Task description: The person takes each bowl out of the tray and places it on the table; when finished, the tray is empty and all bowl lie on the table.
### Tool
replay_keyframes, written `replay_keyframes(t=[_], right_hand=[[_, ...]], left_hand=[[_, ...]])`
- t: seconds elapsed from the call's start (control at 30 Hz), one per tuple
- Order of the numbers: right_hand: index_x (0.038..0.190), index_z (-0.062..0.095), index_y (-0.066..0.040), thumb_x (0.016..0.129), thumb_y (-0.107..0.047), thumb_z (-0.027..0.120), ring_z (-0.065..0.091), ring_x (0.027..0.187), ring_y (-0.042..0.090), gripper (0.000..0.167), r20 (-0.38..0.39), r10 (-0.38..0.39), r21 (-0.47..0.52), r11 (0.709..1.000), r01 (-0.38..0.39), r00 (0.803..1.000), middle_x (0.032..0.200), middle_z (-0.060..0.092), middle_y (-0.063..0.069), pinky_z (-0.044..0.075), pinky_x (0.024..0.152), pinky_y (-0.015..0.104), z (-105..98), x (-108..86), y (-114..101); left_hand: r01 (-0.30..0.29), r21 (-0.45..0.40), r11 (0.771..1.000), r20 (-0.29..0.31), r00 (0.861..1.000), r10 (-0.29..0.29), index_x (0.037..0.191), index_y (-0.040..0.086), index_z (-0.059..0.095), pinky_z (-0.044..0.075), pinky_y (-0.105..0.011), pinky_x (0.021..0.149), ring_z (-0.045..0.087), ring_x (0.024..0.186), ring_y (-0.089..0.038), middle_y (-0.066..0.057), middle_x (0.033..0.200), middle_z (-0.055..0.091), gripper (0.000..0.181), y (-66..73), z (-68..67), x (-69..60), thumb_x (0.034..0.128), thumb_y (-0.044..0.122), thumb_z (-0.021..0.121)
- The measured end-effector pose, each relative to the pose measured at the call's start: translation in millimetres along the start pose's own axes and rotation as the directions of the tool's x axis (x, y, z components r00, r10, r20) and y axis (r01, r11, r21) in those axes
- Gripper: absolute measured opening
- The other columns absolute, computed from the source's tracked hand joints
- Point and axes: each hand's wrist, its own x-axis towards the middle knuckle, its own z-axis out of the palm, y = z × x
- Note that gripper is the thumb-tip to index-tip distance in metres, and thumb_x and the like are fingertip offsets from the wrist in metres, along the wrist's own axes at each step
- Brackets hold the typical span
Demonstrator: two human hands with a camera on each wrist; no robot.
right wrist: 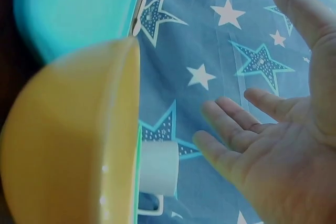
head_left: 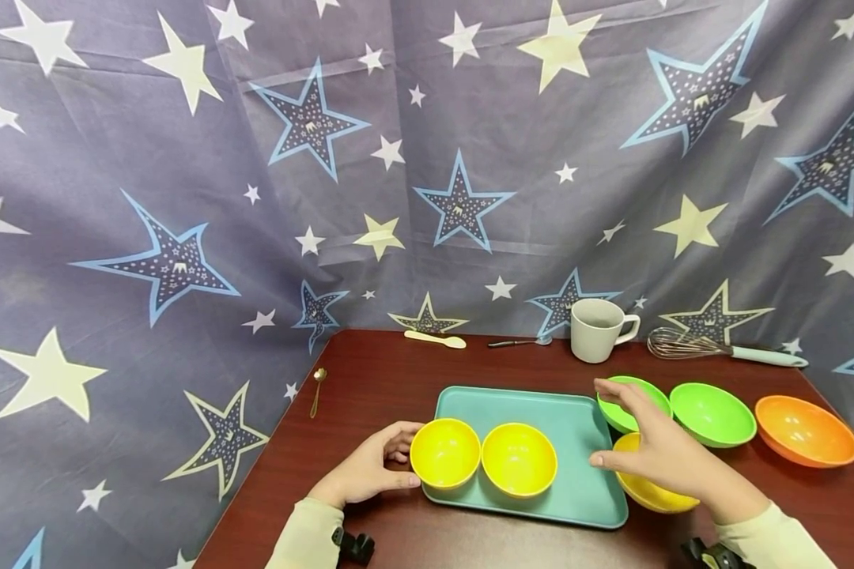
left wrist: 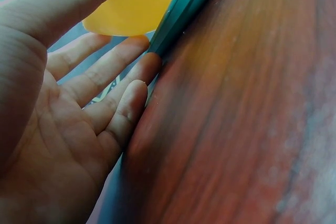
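My left hand [head_left: 370, 466] is at the left side of a yellow bowl [head_left: 445, 454], its fingertips and thumb at the wall; the left wrist view shows loosely extended fingers by the bowl and tray edge. This bowl and a second yellow bowl [head_left: 519, 460] sit side by side on a teal tray [head_left: 583, 442]. Over a third yellow bowl [head_left: 655, 496], at the tray's right edge, hovers my right hand [head_left: 672, 458], fingers and thumb spread with nothing between them. In the right wrist view, a gap separates that hand [right wrist: 273, 150] from the large yellow bowl [right wrist: 68, 140].
Right of the tray stand two green bowls [head_left: 712, 415] and an orange bowl [head_left: 806, 431]. Along the back lie a cream spoon [head_left: 434, 339], a small dark-handled utensil [head_left: 519, 342], a white mug [head_left: 598, 330] and a whisk [head_left: 726, 348]. A small gold spoon [head_left: 317, 391] lies left.
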Motion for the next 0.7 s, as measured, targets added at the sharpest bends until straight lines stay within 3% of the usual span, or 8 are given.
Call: replay_keyframes(t=[0.17,0.3,0.4,0.7], right_hand=[[0.157,0.041,-0.011,0.079,-0.04,0.094,0.052,0.132,0.032,0.099,0.026,-0.004,0.016,1.0,0.003,1.0,0.147,0.054,0.009,0.033,0.106,0.01,12.0,7.0,-1.9],[0.157,0.04,-0.013,0.079,-0.047,0.092,0.055,0.132,0.031,0.1,0.043,0.01,0.009,1.0,-0.01,0.999,0.147,0.053,0.007,0.046,0.108,0.038,20.3,12.2,-4.2],[0.157,0.039,-0.011,0.08,-0.045,0.092,0.054,0.133,0.032,0.1,0.062,0.002,0.018,1.0,-0.003,0.998,0.147,0.052,0.008,0.047,0.104,0.057,26.8,16.1,-5.4],[0.159,0.038,-0.014,0.079,-0.04,0.094,0.051,0.137,0.036,0.101,0.133,0.05,0.104,0.992,-0.064,0.99,0.145,0.049,0.005,0.045,0.104,0.064,43.5,21.4,-10.4]], left_hand=[[0.002,-0.008,1.0,0.008,1.0,-0.001,0.152,0.031,0.049,0.052,-0.035,0.1,0.063,0.119,-0.023,0.005,0.137,0.064,0.071,-0.1,0.1,-0.7,0.091,0.024,0.085],[-0.001,-0.01,1.0,0.006,1.0,0.002,0.152,0.032,0.049,0.051,-0.036,0.1,0.062,0.119,-0.023,0.006,0.137,0.064,0.071,0.8,0.2,-1.1,0.0913,0.024,0.085],[-0.004,-0.007,1.0,0.004,1.0,0.004,0.152,0.031,0.049,0.052,-0.036,0.1,0.062,0.119,-0.023,0.006,0.137,0.064,0.071,1.4,0.4,-1.0,0.0913,0.024,0.085],[-0.004,0.001,1.0,-0.005,1.0,0.004,0.152,0.03,0.049,0.052,-0.036,0.1,0.063,0.119,-0.022,0.008,0.137,0.063,0.073,2.5,0.2,0.8,0.0895,0.025,0.087]])
